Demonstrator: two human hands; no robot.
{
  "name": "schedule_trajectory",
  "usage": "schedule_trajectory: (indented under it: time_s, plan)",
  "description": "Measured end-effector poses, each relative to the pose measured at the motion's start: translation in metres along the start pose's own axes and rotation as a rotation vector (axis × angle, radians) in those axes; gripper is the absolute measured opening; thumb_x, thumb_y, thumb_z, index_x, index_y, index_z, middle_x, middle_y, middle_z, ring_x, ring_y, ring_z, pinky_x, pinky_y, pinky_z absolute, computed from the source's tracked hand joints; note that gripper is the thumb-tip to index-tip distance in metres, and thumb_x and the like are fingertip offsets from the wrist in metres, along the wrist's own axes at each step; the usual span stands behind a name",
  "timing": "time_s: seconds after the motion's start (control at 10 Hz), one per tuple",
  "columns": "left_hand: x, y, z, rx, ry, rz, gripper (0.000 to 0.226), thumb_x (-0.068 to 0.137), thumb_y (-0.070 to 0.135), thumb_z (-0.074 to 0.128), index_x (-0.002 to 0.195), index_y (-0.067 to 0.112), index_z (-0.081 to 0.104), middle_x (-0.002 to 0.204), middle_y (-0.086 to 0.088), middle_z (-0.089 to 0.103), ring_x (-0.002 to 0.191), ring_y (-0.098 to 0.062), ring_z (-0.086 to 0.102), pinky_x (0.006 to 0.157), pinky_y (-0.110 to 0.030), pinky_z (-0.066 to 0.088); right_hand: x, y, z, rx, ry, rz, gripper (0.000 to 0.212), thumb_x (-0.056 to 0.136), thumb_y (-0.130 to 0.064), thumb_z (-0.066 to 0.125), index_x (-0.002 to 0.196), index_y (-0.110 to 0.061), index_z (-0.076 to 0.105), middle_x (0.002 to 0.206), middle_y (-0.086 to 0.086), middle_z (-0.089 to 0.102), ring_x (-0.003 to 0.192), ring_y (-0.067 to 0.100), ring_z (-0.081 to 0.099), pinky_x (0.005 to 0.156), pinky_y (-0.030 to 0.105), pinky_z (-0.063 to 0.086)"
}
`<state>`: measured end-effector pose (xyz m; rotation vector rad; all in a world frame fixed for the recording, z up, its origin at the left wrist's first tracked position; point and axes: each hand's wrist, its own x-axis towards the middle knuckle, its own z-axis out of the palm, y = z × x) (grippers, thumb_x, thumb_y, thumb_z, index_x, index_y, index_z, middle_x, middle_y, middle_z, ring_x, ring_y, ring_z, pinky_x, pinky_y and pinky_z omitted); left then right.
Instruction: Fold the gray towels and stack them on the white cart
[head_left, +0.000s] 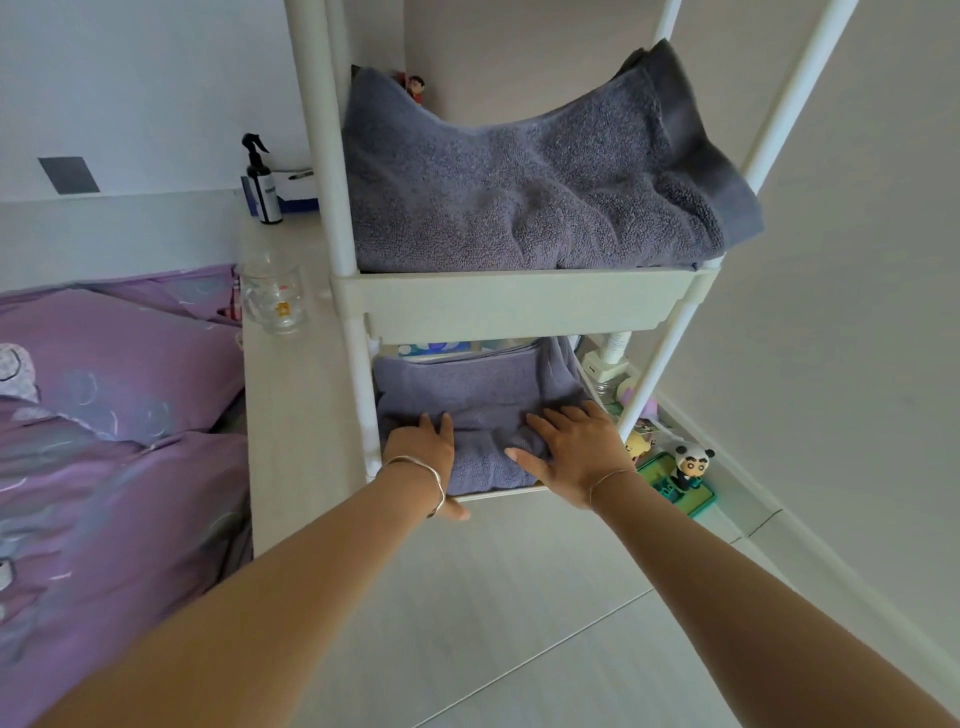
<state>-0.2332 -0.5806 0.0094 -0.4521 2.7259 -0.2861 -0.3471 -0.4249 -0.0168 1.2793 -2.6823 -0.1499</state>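
Observation:
A white cart (524, 304) stands before me with two shelves in view. On its upper shelf lies a folded gray towel (530, 187), bulging over the right rim. A second folded gray towel (483, 400) sits on the lower shelf. My left hand (423, 452) rests flat on that lower towel's left front, thumb hooked under the shelf's front edge. My right hand (576, 449) presses flat on the towel's right front, fingers spread.
A bed with purple bedding (104, 441) is at the left, beside a pale ledge holding a glass mug (272, 299) and a spray bottle (262, 182). Small figurines (688, 465) stand on the floor right of the cart. Pale floor lies below my arms.

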Motion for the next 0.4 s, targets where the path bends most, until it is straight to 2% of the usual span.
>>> schedule_trajectory:
  time_s: [0.1,0.2,0.3,0.4]
  plan:
    - [-0.004,-0.002,0.005,-0.033,0.114,0.024,0.114,0.072,0.07,0.059,0.148,0.009,0.001,0.153,-0.015,0.019,0.123,-0.029,0.046,0.096,-0.036,0.038,-0.009,-0.003,-0.006,0.011,-0.012,0.027,0.12,0.061,-0.071,-0.037,0.142,-0.025,0.039,0.138,-0.002,0.051,0.132,0.023,0.039,0.115,0.04,0.015]
    - [-0.01,-0.005,0.01,-0.12,0.276,0.087,0.101,0.074,0.07,0.055,0.148,0.017,0.01,0.152,-0.006,0.026,0.123,-0.026,0.045,0.097,-0.036,0.037,-0.031,-0.009,-0.015,0.091,0.0,0.067,0.112,0.066,-0.073,-0.029,0.144,-0.025,0.036,0.147,0.0,0.041,0.141,0.024,0.027,0.117,0.039,0.004]
    - [-0.019,0.003,0.005,-0.186,0.403,0.081,0.086,0.085,0.068,0.037,0.149,0.017,0.011,0.154,-0.006,0.021,0.134,-0.024,0.033,0.107,-0.037,0.029,-0.062,-0.007,-0.023,0.176,0.031,0.137,0.107,0.068,-0.077,-0.024,0.145,-0.028,0.033,0.153,0.0,0.03,0.145,0.022,0.016,0.117,0.039,0.001]
    - [-0.025,0.017,-0.004,-0.197,0.444,0.039,0.078,0.091,0.062,0.028,0.148,0.012,0.01,0.154,-0.008,0.021,0.138,-0.025,0.026,0.112,-0.04,0.021,-0.08,-0.008,-0.038,0.238,0.11,0.223,0.094,0.079,-0.075,-0.008,0.142,-0.025,0.04,0.151,0.003,0.035,0.14,0.027,0.03,0.115,0.042,0.015]
